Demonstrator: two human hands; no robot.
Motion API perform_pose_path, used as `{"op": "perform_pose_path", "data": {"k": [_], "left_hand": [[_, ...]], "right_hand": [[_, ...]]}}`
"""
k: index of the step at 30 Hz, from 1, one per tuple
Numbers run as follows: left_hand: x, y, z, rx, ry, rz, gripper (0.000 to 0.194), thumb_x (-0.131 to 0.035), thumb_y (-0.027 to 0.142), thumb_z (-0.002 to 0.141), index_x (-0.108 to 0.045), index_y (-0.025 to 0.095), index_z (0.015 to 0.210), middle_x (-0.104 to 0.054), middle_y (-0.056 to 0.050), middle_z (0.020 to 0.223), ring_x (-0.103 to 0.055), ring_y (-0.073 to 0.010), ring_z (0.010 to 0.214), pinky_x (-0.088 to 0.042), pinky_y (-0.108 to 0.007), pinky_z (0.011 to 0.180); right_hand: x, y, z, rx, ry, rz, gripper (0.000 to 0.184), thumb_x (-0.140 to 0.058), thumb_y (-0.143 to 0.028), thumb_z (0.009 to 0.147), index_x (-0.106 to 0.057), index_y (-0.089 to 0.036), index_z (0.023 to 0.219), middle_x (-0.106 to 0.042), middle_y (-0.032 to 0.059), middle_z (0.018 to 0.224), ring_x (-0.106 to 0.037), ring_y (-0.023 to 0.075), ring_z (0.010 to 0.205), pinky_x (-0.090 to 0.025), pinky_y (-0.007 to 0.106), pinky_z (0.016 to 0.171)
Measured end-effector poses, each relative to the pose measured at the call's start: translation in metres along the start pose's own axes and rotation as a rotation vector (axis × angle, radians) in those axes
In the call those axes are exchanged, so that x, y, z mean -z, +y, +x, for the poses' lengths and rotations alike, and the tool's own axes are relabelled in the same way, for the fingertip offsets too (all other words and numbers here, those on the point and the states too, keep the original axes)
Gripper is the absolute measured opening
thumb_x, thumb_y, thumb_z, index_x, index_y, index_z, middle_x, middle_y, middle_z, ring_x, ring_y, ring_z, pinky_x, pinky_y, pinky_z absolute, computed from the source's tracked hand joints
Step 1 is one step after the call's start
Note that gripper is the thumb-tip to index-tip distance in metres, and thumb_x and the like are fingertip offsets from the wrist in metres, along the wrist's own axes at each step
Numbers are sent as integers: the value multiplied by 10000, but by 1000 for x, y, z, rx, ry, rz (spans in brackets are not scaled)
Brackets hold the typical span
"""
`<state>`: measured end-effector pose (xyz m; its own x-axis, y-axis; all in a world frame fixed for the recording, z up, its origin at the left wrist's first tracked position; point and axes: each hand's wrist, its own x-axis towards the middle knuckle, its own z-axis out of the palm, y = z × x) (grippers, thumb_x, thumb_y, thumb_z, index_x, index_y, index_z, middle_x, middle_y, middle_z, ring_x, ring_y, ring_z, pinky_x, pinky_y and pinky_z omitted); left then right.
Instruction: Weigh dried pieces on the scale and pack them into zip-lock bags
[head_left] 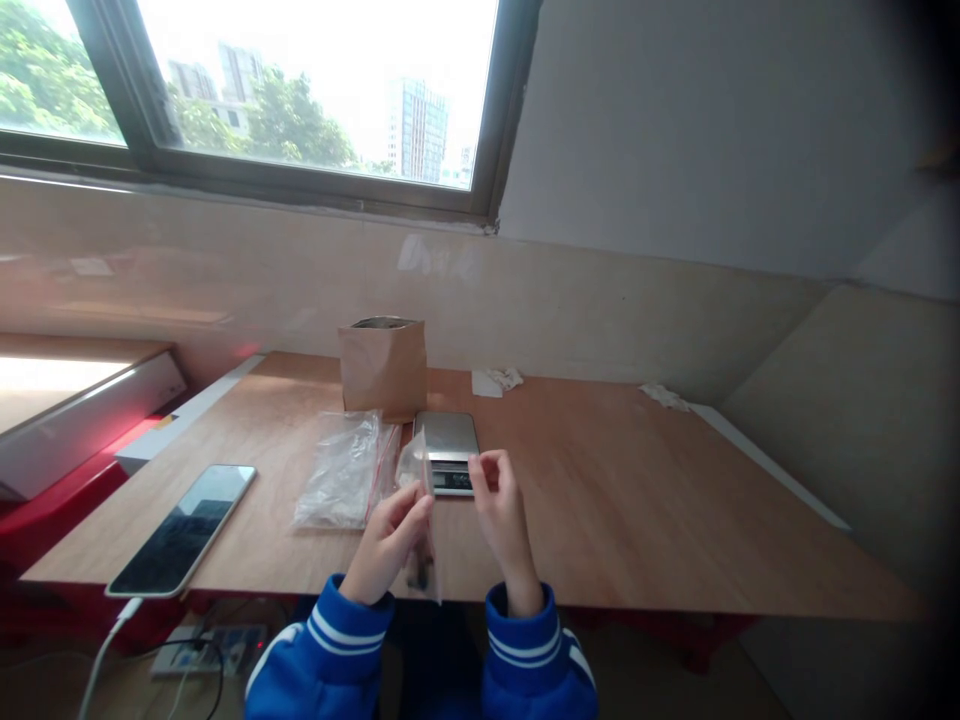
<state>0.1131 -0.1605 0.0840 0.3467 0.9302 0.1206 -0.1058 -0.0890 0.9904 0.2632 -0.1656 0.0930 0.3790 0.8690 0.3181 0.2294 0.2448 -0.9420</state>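
My left hand (390, 545) pinches a small clear plastic bag (420, 520) that hangs down in front of me, with something dark at its bottom. My right hand (501, 515) is raised just right of the bag's top, fingers curled and pinched near its edge; I cannot tell whether it touches the bag. Right behind both hands a small digital scale (448, 448) lies on the wooden table (637, 500). A pile of clear zip bags (343, 470) lies left of the scale. A brown paper bag (383, 366) stands open behind them.
A phone (184, 527) lies screen-up at the table's left front, with a white cable (101, 650) running down to a power strip (210, 650) on the floor. Crumpled white tissues (499, 380) (664, 396) lie near the far wall. A window is above.
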Motion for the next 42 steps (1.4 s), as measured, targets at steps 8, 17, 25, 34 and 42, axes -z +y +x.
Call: {"op": "perform_pose_path", "data": {"k": [8,17,25,34,42], "left_hand": [[4,-9,6,60,194,-49,405,-549,580,805,-470,191,719,-304,89,497,-277,-55,414,-183,-187,361],[5,-11,8,65,118,-47,435,-521,604,813,-413,198,703,-305,97,499,-268,-47,401,-188,-170,350],[14,0,7,20,51,79,446,-555,587,778,-429,186,628,-320,80,505,-276,-57,442,-198,-194,396],[10,1,6,-21,61,196,381,-506,480,819,-410,197,582,-338,72,472,-294,-72,435,-219,-212,424],[45,4,7,-56,206,195,436,-506,493,821,-406,195,519,-389,46,454,-357,-78,421,-282,-210,426]], "right_hand": [[-13,-14,-14,-25,-681,143,337,-483,-481,901,-483,-206,706,-551,-29,646,-506,114,594,-392,217,544],[-15,-9,-14,-8,-652,121,319,-399,-416,935,-429,-216,690,-430,-36,632,-402,115,585,-335,234,542],[-14,-7,-9,71,-625,44,310,-490,-356,847,-375,-203,602,-377,-53,591,-333,96,568,-260,226,510],[0,6,-3,66,-492,-11,318,-507,-343,795,-332,-209,565,-325,-57,555,-291,84,523,-206,217,473],[28,17,6,2,-127,81,345,-480,-393,835,-313,-226,584,-274,-73,549,-264,90,510,-230,222,477]]}}
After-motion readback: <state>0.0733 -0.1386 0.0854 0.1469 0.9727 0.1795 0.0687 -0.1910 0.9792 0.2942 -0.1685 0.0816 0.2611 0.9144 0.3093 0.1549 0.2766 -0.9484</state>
